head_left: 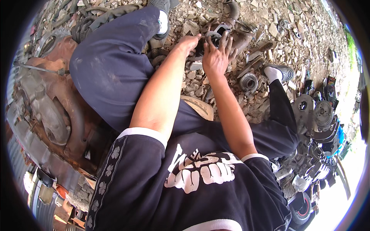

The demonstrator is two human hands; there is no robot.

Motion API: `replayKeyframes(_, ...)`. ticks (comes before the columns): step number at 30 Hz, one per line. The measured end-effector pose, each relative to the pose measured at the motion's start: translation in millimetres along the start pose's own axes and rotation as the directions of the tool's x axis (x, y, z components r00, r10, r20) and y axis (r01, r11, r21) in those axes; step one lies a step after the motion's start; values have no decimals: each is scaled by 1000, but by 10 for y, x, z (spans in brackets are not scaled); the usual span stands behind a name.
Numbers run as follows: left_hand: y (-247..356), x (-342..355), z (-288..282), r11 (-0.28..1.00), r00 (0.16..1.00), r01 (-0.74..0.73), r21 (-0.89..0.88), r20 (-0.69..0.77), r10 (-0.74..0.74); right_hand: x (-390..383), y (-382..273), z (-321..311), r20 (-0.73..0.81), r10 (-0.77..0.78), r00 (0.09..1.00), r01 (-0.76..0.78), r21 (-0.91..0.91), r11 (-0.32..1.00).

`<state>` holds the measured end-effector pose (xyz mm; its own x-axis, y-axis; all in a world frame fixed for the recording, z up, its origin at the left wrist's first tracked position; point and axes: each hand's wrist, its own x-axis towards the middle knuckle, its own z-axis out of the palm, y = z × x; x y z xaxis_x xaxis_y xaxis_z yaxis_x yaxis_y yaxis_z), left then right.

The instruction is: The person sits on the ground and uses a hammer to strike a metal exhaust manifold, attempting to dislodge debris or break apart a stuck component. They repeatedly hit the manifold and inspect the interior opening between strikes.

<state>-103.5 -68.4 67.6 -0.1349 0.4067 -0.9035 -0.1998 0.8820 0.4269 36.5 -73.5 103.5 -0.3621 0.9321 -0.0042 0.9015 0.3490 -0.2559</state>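
Note:
A round dark metal part point(212, 37) with a lighter ring sits among rusty curved pipe pieces point(241, 44) on the stones in front of me. My left hand point(188, 45) is at its left side with fingers curled against it, their tips partly hidden. My right hand point(217, 57) lies over the part's near side, fingers spread and touching it. A ringed metal piece point(248, 82) and flat metal strips lie to the right of my right hand.
A large rusty engine assembly point(54, 107) stands close at my left. Engine parts point(323, 115) pile up at my right. My bent legs frame the stony ground point(269, 19). Dark hoses point(100, 13) lie at the upper left, and a tan seat point(198, 106) shows beneath me.

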Motion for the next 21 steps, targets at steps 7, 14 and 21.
replayKeyframes(7, 30, 56, 40, 999, 998, -41, 18, 43, 40, 284, 74, 142, -63, 24, 998, -23, 16, 1000)
replayKeyframes(14, -9, 5, 31, 999, 1000, -6, -42, -7, 6, 47, 67, -86, -40, -63, 997, 63, 19, 998)
replayKeyframes(21, -69, 145, 44, 999, 998, 5, -43, -70, -8, 209, 3, -48, 21, -6, 1000, 6, -4, 1000)
